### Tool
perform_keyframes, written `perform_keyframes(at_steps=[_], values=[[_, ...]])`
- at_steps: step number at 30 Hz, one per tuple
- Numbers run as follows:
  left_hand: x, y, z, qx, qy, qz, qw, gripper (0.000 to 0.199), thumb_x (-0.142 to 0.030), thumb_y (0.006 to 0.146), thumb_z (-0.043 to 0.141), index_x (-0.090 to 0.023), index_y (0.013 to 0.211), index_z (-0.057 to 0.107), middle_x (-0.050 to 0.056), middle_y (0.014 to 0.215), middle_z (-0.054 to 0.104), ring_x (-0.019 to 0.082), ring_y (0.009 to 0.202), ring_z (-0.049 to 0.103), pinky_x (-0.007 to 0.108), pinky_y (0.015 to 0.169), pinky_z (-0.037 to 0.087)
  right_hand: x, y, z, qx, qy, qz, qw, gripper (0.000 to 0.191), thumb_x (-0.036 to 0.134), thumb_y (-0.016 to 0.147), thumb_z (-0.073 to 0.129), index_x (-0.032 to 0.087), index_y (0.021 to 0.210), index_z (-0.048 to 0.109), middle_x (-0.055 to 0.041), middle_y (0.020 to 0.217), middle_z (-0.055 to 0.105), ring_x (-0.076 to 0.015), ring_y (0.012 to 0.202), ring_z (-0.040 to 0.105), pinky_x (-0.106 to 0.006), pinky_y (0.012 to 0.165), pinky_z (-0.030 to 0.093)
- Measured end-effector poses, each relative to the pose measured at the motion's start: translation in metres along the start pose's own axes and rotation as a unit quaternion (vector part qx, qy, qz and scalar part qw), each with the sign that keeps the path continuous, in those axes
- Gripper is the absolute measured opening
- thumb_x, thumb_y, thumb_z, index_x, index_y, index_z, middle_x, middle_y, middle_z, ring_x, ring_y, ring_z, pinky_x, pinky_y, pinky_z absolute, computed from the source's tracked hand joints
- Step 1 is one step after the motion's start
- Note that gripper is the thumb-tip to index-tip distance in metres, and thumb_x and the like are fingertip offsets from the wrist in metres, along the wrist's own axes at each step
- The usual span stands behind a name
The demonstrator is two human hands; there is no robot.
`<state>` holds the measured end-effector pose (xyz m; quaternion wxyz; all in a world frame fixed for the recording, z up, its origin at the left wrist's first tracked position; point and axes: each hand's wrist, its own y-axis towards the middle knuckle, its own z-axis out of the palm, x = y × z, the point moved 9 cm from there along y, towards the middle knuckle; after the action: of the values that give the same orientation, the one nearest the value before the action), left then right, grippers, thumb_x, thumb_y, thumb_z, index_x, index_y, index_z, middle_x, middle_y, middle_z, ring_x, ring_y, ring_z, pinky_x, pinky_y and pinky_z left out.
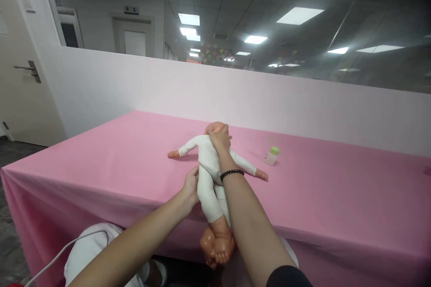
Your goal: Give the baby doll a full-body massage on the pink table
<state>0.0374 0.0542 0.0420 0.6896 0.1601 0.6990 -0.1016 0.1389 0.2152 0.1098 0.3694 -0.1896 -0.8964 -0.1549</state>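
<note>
A baby doll (209, 161) with a white cloth body lies on the pink-covered table (134, 161), its head toward the wall and its feet hanging over the near edge. My right hand (220, 138) is closed around the doll's head and neck area, its fingers by the face. Against the doll's hip and lower side rests my left hand (191, 184), its fingers partly hidden behind the body. The doll's arms stretch out to both sides. To the right stands a small clear bottle with a green cap (272, 156), apart from my hands.
A low white wall (235, 94) with a glass pane above it borders the table's far side. At the left is a door with a metal handle (32, 71). A pale cable (70, 243) runs across my lap at the lower left.
</note>
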Motion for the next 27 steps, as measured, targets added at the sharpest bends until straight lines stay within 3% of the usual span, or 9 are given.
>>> perform_keyframes(at_steps=[2,4,7,11,16,20,24,27], values=[[0.011,-0.001,-0.012,0.031,-0.073,-0.030,0.996,0.079,-0.060,0.098,0.010,-0.003,0.148,0.033,0.022,0.131,0.061,0.038,0.119,0.061,0.052,0.094,0.053,-0.006,0.006,0.013,0.010,0.000,0.010,1.000,0.096,0.063,0.079,0.060,0.027,0.152,0.010,-0.0223,0.132,0.047,-0.0355,0.114,0.056,-0.044,0.087,0.046],[0.018,-0.004,-0.022,0.067,-0.098,-0.044,0.992,0.081,-0.064,0.095,0.026,-0.005,0.151,0.024,0.023,0.134,0.059,0.038,0.119,0.061,0.051,0.097,0.052,-0.011,0.011,0.026,0.021,0.001,0.017,1.000,0.097,0.063,0.077,0.061,0.027,0.152,0.010,-0.0228,0.132,0.047,-0.0358,0.111,0.057,-0.044,0.087,0.046],[0.034,-0.004,-0.039,0.084,-0.028,-0.067,0.994,0.099,-0.061,0.083,0.057,-0.010,0.155,0.012,0.023,0.131,0.059,0.039,0.113,0.064,0.049,0.095,0.053,-0.016,0.019,0.040,0.033,0.003,0.027,0.999,0.098,0.063,0.077,0.061,0.025,0.151,0.010,-0.0231,0.131,0.049,-0.0356,0.112,0.057,-0.045,0.087,0.047],[0.046,0.000,-0.057,0.087,0.087,-0.040,0.992,0.100,-0.058,0.079,0.060,-0.017,0.157,0.014,0.020,0.132,0.060,0.039,0.108,0.065,0.049,0.097,0.053,-0.018,0.030,0.052,0.051,0.009,0.038,0.998,0.095,0.063,0.076,0.061,0.025,0.149,0.015,-0.0209,0.128,0.052,-0.0346,0.111,0.058,-0.044,0.086,0.048],[0.029,-0.005,-0.067,0.017,0.245,0.075,0.966,0.086,-0.050,0.082,0.058,-0.021,0.156,0.024,0.017,0.148,0.047,0.040,0.133,0.047,0.051,0.110,0.043,-0.023,0.043,0.060,0.068,0.026,0.051,0.996,0.087,0.066,0.075,0.058,0.024,0.144,0.024,-0.0190,0.123,0.057,-0.0354,0.106,0.062,-0.045,0.083,0.050],[0.021,0.005,-0.075,-0.062,0.337,0.047,0.938,0.092,-0.054,0.083,0.059,-0.017,0.157,0.017,0.019,0.159,0.027,0.042,0.148,0.022,0.054,0.120,0.026,-0.023,0.053,0.069,0.074,0.040,0.045,0.995,0.093,0.066,0.073,0.061,0.021,0.145,0.023,-0.0203,0.124,0.058,-0.0380,0.111,0.061,-0.048,0.087,0.049],[-0.014,0.048,-0.072,-0.110,0.410,0.095,0.901,0.086,-0.061,0.091,0.045,-0.017,0.157,0.012,0.016,0.166,0.010,0.038,0.152,0.005,0.054,0.123,0.014,-0.017,0.063,0.083,0.084,0.063,0.012,0.994,0.084,0.066,0.080,0.053,0.019,0.145,0.026,-0.0200,0.124,0.060,-0.0376,0.113,0.060,-0.049,0.090,0.049],[-0.040,0.095,-0.066,-0.116,0.481,0.118,0.861,0.070,-0.049,0.096,0.038,-0.013,0.154,0.022,0.017,0.164,0.015,0.033,0.153,0.010,0.052,0.123,0.014,-0.016,0.067,0.088,0.093,0.090,-0.029,0.991,0.073,0.065,0.091,0.035,0.017,0.146,0.028,-0.0198,0.124,0.060,-0.0348,0.111,0.062,-0.047,0.090,0.050]])
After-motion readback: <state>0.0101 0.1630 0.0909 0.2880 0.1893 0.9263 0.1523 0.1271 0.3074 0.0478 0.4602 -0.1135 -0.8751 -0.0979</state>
